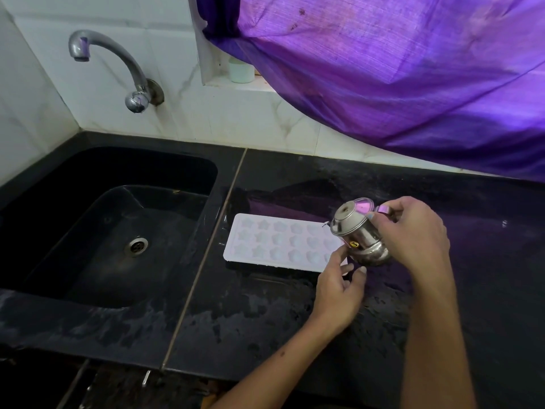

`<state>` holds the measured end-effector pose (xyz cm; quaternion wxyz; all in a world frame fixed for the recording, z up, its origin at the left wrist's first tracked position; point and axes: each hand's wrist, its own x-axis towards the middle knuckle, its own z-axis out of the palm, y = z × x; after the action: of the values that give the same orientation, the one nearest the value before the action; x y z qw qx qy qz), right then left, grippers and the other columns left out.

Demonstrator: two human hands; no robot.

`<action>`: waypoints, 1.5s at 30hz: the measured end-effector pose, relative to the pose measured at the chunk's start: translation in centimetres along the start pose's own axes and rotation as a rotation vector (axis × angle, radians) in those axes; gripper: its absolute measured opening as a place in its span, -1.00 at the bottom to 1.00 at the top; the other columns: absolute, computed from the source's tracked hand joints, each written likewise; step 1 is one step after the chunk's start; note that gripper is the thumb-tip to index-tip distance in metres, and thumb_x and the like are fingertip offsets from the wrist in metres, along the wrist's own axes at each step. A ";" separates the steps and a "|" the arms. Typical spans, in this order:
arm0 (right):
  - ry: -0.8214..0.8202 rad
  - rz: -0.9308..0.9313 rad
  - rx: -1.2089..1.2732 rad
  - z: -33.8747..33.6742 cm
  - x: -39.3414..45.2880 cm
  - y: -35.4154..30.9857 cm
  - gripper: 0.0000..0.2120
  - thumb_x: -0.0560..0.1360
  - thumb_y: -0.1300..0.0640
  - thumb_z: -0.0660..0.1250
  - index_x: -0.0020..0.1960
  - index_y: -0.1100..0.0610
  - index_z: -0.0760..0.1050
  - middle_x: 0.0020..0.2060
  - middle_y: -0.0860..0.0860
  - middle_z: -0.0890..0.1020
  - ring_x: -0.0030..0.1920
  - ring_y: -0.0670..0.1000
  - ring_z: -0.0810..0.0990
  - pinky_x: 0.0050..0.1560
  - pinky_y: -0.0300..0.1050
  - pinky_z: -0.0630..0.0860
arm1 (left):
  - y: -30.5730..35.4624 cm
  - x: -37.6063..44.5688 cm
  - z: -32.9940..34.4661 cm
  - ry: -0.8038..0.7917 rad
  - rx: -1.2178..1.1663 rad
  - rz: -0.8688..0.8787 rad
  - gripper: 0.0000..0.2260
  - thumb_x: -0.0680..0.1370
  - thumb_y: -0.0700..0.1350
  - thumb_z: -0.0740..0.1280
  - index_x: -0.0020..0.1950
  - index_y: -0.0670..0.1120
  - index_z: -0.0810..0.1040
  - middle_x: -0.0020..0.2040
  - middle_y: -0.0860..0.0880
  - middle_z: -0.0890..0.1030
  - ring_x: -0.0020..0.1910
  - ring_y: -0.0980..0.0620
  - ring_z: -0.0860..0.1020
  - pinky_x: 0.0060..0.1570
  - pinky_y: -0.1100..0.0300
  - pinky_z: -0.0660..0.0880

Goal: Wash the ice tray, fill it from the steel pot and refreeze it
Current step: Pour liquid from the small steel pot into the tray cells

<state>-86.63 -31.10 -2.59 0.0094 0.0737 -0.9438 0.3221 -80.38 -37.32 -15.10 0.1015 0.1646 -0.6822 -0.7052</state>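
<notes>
White plastic ice tray with star-shaped moulds [280,242] lies flat on black stone counter [265,320], just right of sink edge. Right hand [413,231] grips small lidded steel pot [358,234], tilted over tray's right end. Left hand [339,286], fingers loosely curled, touches tray's near-right corner.

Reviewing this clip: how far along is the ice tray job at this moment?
Washing looks done: the white plastic star-mould ice tray lies on the wet black counter, tap dry. Filling is in hand: the right hand tilts the small steel pot over it, left hand alongside. Refreezing remains.
</notes>
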 end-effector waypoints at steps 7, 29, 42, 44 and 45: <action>0.035 0.067 0.215 -0.1 -0.3 -0.4 -0.85 0.43 -0.04 0.41 -0.07 -0.01 0.54 -0.12 -0.03 0.64 -0.02 0.07 0.60 0.05 0.18 0.54 | 0.1 -0.2 -0.2 0.088 -0.011 0.076 -0.58 0.56 -0.09 0.23 0.42 0.07 0.34 0.24 0.07 0.55 0.15 0.11 0.55 0.00 0.28 0.51; 0.014 -0.035 0.001 2.0 0.1 -1.8 -0.89 0.50 0.02 0.38 0.00 0.01 0.53 -0.07 -0.01 0.55 -0.12 0.01 0.44 -0.15 -0.09 0.29 | 0.8 0.0 -1.5 0.055 0.002 -0.006 -0.56 0.59 -0.20 0.20 0.47 -0.02 0.30 -0.33 0.11 0.40 -0.54 0.17 0.37 -0.43 0.42 0.32; 0.026 -0.060 -0.045 2.6 0.3 -2.1 -0.91 0.49 0.04 0.38 -0.03 0.00 0.53 -0.01 0.01 0.59 -0.12 0.03 0.45 -0.14 -0.08 0.32 | 1.4 0.1 -1.8 0.062 -0.002 0.003 -0.60 0.58 -0.25 0.19 0.41 -0.04 0.38 -0.37 0.09 0.47 -0.54 0.19 0.37 -0.44 0.44 0.32; 0.023 -0.058 -0.043 2.6 0.3 -2.1 -0.89 0.49 0.02 0.38 -0.01 0.00 0.53 -0.01 0.01 0.59 -0.11 0.03 0.44 -0.13 -0.07 0.33 | 1.4 0.2 -1.7 0.066 -0.008 0.010 -0.60 0.57 -0.24 0.20 0.40 -0.02 0.38 -0.29 0.08 0.53 -0.45 0.18 0.41 -0.39 0.44 0.36; 0.022 -0.056 -0.043 2.5 0.3 -2.1 -0.89 0.49 0.02 0.38 -0.01 0.01 0.53 -0.02 0.01 0.59 -0.11 0.02 0.44 -0.13 -0.08 0.32 | 1.4 0.2 -1.7 0.070 -0.008 0.008 -0.60 0.57 -0.24 0.20 0.40 -0.01 0.38 -0.23 0.08 0.56 -0.41 0.16 0.43 -0.37 0.44 0.38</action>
<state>-86.51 -34.34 -3.28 0.0303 0.0966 -0.9479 0.3020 -80.05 -39.04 -13.79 0.1288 0.1861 -0.6761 -0.7012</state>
